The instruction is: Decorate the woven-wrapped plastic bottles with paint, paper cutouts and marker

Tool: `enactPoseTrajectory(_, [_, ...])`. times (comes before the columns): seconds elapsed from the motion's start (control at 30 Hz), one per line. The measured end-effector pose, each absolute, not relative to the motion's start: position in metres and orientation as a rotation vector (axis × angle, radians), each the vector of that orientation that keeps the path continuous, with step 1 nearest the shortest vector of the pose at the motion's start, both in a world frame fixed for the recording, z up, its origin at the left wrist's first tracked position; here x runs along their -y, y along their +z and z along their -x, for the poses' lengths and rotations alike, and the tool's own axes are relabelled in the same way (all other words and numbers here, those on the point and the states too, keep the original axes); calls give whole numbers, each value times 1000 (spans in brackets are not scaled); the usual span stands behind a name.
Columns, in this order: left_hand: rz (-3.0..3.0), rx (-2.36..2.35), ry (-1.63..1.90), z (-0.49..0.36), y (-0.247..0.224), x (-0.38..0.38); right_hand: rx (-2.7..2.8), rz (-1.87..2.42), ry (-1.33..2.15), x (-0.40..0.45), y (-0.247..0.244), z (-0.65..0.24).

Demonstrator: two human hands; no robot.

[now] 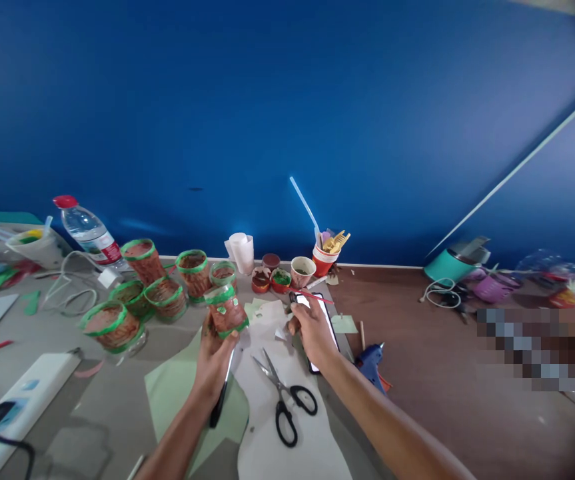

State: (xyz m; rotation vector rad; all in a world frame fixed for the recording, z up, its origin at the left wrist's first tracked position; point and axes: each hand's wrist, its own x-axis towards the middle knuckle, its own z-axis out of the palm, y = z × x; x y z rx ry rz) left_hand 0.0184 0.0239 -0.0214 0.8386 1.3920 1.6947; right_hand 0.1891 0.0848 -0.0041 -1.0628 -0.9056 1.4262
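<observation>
My left hand is wrapped round a small brown-painted cup with green rims and pale green patches on its side. Above a phone with a lit screen, my right hand has its fingers curled together; what they pinch, if anything, I cannot make out. A small white paper scrap is close to its fingertips. Scissors with black handles lie part open on a white paper sheet. Beside my left hand, a black pen-like tool rests over green paper.
Several brown cups with green rims stand at left, near a water bottle and a white power strip. Paint pots and a cup of plastic forks stand at the back. A blue glue gun lies right.
</observation>
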Motion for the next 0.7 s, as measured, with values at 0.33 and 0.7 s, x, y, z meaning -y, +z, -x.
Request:
enactPoseTrajectory(0.33, [-848, -1317, 1713, -18, -30, -24, 1063, 1075, 1311, -98, -9, -174])
enactPoseTrajectory(0.7, [-915, -1299, 1723, -14, -37, -24, 1080, 1132, 1338, -100, -21, -163])
